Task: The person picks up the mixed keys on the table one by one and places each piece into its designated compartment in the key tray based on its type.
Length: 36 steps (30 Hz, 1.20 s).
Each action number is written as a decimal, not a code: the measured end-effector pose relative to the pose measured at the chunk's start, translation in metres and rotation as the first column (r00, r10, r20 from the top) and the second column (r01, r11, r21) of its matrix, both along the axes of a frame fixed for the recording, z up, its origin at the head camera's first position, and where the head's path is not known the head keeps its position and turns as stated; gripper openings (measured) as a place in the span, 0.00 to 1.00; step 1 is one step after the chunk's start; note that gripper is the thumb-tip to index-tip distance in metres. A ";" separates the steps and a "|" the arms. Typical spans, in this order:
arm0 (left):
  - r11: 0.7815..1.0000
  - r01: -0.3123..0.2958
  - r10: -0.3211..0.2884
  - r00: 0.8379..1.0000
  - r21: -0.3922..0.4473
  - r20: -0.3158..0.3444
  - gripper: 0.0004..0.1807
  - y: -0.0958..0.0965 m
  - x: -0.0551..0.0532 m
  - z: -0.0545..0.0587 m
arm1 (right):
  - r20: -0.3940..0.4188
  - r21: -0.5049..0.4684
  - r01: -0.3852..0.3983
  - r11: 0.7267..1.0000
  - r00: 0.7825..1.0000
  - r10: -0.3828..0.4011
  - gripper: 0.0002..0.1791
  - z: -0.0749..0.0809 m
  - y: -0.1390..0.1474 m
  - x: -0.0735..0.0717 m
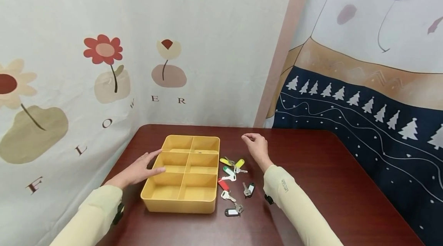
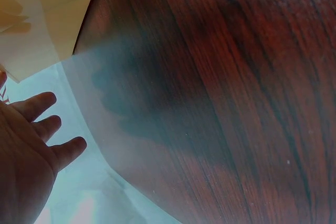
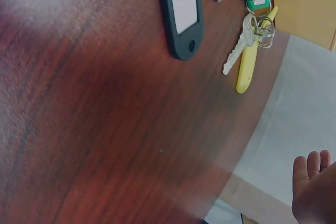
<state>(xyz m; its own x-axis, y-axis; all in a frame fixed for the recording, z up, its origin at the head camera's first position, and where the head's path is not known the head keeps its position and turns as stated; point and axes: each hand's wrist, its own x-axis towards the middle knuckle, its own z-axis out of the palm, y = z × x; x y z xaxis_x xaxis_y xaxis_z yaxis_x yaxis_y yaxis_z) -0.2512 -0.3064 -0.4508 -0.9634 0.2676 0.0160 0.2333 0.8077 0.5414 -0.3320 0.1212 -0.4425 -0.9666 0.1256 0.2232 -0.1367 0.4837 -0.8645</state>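
Observation:
A yellow box with six compartments (image 1: 180, 201) stands on the table. My left hand (image 1: 138, 169) rests at its left wall with fingers extended, the thumb over the rim. Loosely bent fingers show on my right hand (image 1: 257, 148), above the table beyond the keys; I see nothing held in it. Keys with tags lie right of the box: a yellow tag (image 1: 239, 163), a green tag (image 1: 228, 171), a red tag (image 1: 223, 184), a black tag (image 1: 232, 212) and another dark tag (image 1: 251, 189). In the right wrist view, a key (image 3: 240, 43) lies across a yellow tag (image 3: 247, 69).
The dark red wooden table (image 1: 332, 184) reaches back to a white cloth (image 1: 221, 46) printed with flowers. On the right hangs a cloth with white trees (image 1: 353, 97). A tiny dark spot shows in the box's back right compartment, too small to tell.

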 end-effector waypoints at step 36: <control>1.000 0.009 -0.009 1.000 0.007 0.001 0.48 -0.001 -0.001 0.001 | 0.069 0.135 -0.128 0.983 0.990 0.119 0.08 -0.036 0.004 0.028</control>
